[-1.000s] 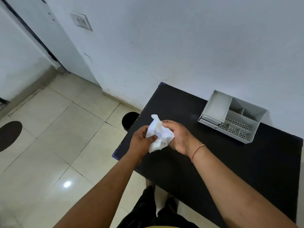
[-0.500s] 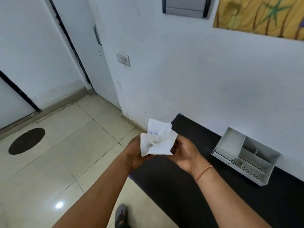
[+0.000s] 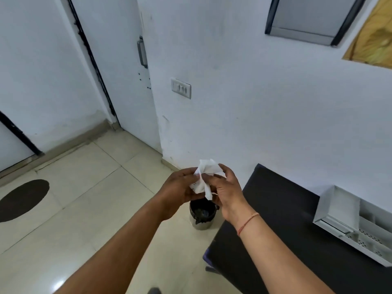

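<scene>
A crumpled white tissue [image 3: 204, 177] is held between both hands in the middle of the head view. My left hand [image 3: 180, 188] grips its left side with curled fingers. My right hand [image 3: 226, 190], with an orange thread at the wrist, pinches its right side. Both hands hang in the air left of the black table [image 3: 282, 215], directly above a small grey waste bin [image 3: 202, 215] with a dark liner that stands on the floor.
A white compartment organiser [image 3: 347, 219] sits on the table by the wall. Beige floor tiles [image 3: 89, 198] spread to the left, with a dark oval mat [image 3: 22, 199]. A white door [image 3: 118, 66] and a wall switch [image 3: 181, 88] lie beyond.
The view has swung up and left. Both hands carried the tissue off the table edge to a spot over the waste bin, which has come into view below them.
</scene>
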Demonstrator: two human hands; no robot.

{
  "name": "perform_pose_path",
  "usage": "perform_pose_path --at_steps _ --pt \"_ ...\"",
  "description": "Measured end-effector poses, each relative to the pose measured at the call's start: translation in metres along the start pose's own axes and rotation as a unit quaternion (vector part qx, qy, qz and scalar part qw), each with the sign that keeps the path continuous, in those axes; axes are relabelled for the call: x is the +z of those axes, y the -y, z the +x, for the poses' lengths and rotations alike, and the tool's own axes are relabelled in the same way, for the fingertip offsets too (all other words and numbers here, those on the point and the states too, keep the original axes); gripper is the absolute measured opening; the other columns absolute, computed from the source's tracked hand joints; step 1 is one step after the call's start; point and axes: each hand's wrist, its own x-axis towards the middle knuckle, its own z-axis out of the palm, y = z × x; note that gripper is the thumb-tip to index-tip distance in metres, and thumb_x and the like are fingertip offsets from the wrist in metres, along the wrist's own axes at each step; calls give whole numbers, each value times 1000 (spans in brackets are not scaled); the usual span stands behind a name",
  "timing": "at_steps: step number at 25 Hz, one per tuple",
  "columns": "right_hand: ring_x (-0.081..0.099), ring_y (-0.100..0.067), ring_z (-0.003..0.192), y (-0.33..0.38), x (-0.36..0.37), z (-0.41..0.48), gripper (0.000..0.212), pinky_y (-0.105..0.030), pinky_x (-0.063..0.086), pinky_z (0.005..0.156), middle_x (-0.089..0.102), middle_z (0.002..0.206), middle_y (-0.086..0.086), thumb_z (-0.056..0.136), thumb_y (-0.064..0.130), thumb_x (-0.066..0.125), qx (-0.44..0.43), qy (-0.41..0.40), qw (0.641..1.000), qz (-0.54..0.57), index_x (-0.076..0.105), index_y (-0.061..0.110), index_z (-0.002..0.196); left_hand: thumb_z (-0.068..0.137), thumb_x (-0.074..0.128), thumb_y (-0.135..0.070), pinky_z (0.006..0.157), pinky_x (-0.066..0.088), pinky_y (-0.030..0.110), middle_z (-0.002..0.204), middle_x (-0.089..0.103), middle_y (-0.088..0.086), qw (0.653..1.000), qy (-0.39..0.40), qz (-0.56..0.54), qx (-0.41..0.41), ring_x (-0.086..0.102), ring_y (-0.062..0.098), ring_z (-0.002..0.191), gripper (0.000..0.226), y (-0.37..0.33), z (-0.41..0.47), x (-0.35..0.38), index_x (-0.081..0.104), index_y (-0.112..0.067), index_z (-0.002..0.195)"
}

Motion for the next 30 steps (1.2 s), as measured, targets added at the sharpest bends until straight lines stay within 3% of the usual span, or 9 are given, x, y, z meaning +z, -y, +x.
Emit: perform_pose_path --at_steps 3,5,9,12,16,19,21,24,30 --pt "79 -31 104 6 29 12 54 -52 66 87 77 120 -3 85 16 82 -3 -14 1000 2 62 33 132 99 71 -12 95 63 45 127 79 9 994 93 62 15 79 34 110 48 -20 8 -39 63 -30 143" --pt "78 -37 103 11 46 24 33 -58 63 92 81 113 -9 89 15 76 -12 -17 1000 9 73 26 120 89 82 -15 81 66 40 118 81 3 979 67 186 57 81 25 98 55 -28 31 -56 66 -35 138" --pt "75 -35 94 22 56 67 19 -41 59 77 81 108 -12 93 19 74 -38 -67 997 6 78 20 112 83 84 -32 67 60 31 86 83 -9 954 -15 280 110 75 4 74 23 -35 103 -64 81 -37 106" --pt "75 -27 108 21 51 107 30 -38 63 88 77 120 -5 96 16 71 -73 -80 994 -26 74 27 123 86 81 -33 61 57 29 86 84 -1 969 -28 240 52 81 13 70 16 -40 159 -62 80 -28 101" --pt "69 0 102 12 37 169 54 -21 57 91 65 126 15 85 22 84 -103 -117 960 -234 67 33 135 85 80 -31 58 59 31 91 84 9 972 2 229 -43 82 25 73 21 -41 240 -59 80 -18 102" --pt "70 -4 99 2 31 210 48 -20 58 90 68 119 11 83 15 85 -146 -184 926 -296 73 27 128 92 76 -26 63 59 33 89 82 13 968 56 223 -103 83 33 78 21 -40 285 -56 78 -12 107" --pt "71 -7 100 -4 25 235 41 -22 59 90 71 115 10 83 17 85 -146 -239 916 -286 77 25 123 96 72 -30 71 60 38 94 83 12 960 101 217 -145 83 35 83 26 -38 313 -54 77 -12 113" --pt "71 -11 103 -18 13 268 33 -29 59 94 75 116 10 87 19 83 -72 -330 916 -219 79 25 119 95 70 -54 83 61 45 106 84 7 945 126 214 -211 83 33 89 40 -28 361 -58 78 -20 114" --pt "74 -17 102 -115 -9 343 26 -44 60 98 81 110 3 84 21 79 80 -434 887 -138 82 25 109 90 66 -69 80 55 41 118 78 1 896 139 303 -293 77 29 100 58 61 473 -86 73 -22 123"
